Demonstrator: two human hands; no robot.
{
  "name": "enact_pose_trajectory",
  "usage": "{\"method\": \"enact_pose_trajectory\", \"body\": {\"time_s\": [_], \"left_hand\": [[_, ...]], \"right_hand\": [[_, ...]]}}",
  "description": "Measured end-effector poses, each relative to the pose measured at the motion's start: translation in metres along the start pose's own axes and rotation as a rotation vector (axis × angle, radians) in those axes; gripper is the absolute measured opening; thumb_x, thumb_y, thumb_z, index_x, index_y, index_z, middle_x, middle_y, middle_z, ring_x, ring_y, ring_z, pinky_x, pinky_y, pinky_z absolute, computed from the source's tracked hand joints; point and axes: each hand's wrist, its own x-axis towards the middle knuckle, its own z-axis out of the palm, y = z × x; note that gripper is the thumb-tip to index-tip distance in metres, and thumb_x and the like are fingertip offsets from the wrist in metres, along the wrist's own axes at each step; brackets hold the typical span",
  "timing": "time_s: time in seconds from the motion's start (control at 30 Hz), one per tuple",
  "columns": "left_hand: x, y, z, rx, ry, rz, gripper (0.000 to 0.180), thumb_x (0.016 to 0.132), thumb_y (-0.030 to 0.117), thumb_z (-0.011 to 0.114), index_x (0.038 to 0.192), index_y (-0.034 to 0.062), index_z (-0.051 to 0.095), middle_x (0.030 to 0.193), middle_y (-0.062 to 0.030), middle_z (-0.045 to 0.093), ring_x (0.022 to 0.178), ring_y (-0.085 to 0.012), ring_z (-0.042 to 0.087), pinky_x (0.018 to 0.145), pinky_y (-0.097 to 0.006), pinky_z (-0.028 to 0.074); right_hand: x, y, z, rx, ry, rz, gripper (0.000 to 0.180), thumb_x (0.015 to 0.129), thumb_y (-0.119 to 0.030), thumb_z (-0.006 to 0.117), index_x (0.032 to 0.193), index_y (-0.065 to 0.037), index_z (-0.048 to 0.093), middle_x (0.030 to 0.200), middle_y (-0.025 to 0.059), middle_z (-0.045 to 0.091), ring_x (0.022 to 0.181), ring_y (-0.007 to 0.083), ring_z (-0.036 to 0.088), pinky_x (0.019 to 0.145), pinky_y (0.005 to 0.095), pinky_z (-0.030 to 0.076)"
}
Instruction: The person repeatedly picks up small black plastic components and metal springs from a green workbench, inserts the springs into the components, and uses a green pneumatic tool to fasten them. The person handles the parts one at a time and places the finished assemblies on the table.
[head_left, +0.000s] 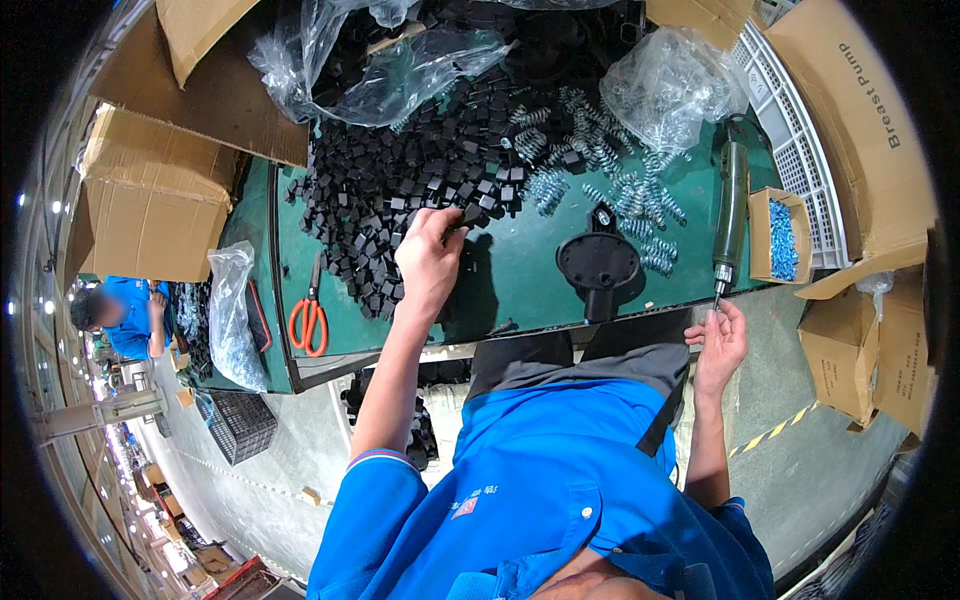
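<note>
My left hand (430, 262) reaches to the edge of a heap of small black blocks (395, 180). Its thumb and fingertips close on one black block (470, 215). At the table's front edge, my right hand (720, 345) pinches at the tip of a dark green electric screwdriver (733, 205), which lies with its bit pointing toward me. Whatever small thing is between those fingers is too small to make out. Between my hands a black part with an oval plate (597, 262) and a short stem sits on the green table (500, 290). Metal coil springs (640, 200) lie loose behind it.
A small cardboard box of blue screws (782, 240) stands right of the screwdriver, beside a pale plastic crate (800, 130). Orange-handled scissors (308, 322) lie at left. Clear plastic bags (675, 85) cover the back. Cartons (160, 195) flank the table. Another person (125, 315) works far left.
</note>
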Motion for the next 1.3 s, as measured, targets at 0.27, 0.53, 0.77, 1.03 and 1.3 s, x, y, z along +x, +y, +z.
{"method": "enact_pose_trajectory", "body": {"time_s": [0.27, 0.53, 0.77, 1.03, 1.3], "left_hand": [[-0.031, 0.025, 0.002, -1.346, -0.289, -0.534, 0.030, 0.094, 0.007, 0.065, 0.123, -0.0006, 0.063, 0.111, -0.0090, 0.068, 0.100, -0.0216, 0.069, 0.077, -0.029, 0.056], [-0.055, 0.060, 0.021, -1.459, -0.378, -0.516, 0.030, 0.088, 0.006, 0.072, 0.116, -0.0008, 0.062, 0.108, -0.0097, 0.068, 0.094, -0.0156, 0.065, 0.083, -0.029, 0.055], [-0.070, 0.090, 0.028, -1.315, -0.319, -0.534, 0.028, 0.083, -0.006, 0.072, 0.109, 0.0001, 0.063, 0.105, -0.0053, 0.066, 0.093, -0.0125, 0.065, 0.085, -0.026, 0.051], [-0.064, 0.121, 0.041, -0.700, -0.071, 0.154, 0.033, 0.072, -0.004, 0.076, 0.102, 0.0025, 0.064, 0.101, -0.0136, 0.063, 0.084, -0.0246, 0.062, 0.073, -0.032, 0.052], [-0.048, 0.117, 0.050, -0.463, 0.057, 0.452, 0.044, 0.067, 0.000, 0.075, 0.109, 0.0033, 0.063, 0.105, -0.0114, 0.063, 0.092, -0.0304, 0.063, 0.083, -0.041, 0.049]], "right_hand": [[0.000, 0.004, -0.001, 0.025, 0.024, -0.036, 0.024, 0.100, -0.007, 0.056, 0.121, 0.003, 0.052, 0.084, 0.0072, 0.060, 0.064, 0.0114, 0.061, 0.054, 0.0237, 0.050], [0.009, 0.005, -0.003, 0.196, 0.070, 0.083, 0.026, 0.094, -0.007, 0.064, 0.117, 0.002, 0.055, 0.080, 0.0054, 0.062, 0.060, 0.0117, 0.061, 0.051, 0.0214, 0.047], [0.013, 0.003, 0.001, 0.142, 0.071, 0.095, 0.029, 0.093, -0.005, 0.064, 0.118, 0.003, 0.053, 0.082, 0.0071, 0.063, 0.061, 0.0132, 0.062, 0.052, 0.0239, 0.049], [0.015, -0.085, 0.035, -0.012, -0.352, 0.029, 0.030, 0.096, -0.015, 0.064, 0.120, 0.001, 0.059, 0.092, 0.0070, 0.066, 0.069, 0.0083, 0.063, 0.056, 0.0197, 0.049], [0.024, -0.089, 0.099, 0.109, -0.606, 0.184, 0.017, 0.092, -0.007, 0.069, 0.107, 0.002, 0.065, 0.082, 0.0038, 0.067, 0.063, 0.0057, 0.062, 0.052, 0.0187, 0.049]]}}
